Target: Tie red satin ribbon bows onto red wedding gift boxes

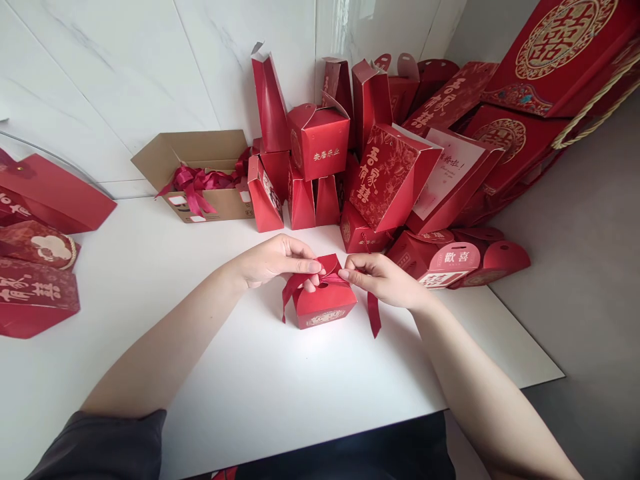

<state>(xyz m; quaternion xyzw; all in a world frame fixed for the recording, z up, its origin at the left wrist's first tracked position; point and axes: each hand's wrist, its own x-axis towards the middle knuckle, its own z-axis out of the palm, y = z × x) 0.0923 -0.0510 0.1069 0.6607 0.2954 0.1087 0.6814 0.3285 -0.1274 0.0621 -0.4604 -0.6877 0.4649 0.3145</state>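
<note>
A small red gift box (325, 300) with a gold emblem on its front stands upright on the white table in front of me. Dark red ribbon (374, 315) passes over its top, with one tail hanging at the left and another at the right. My left hand (284, 263) pinches the ribbon at the upper left of the box, thumb against fingers. At the upper right, my right hand (377, 275) pinches the ribbon as well. Whether it is knotted between the fingertips cannot be made out.
An open cardboard box (225, 205) holding loose red ribbons stands at the back. Right of it, several red gift boxes (320, 143) are stacked against the wall, with large red bags (550, 60) beyond. More red boxes (40, 293) lie at the left. The white table (240, 393) ends close to my body.
</note>
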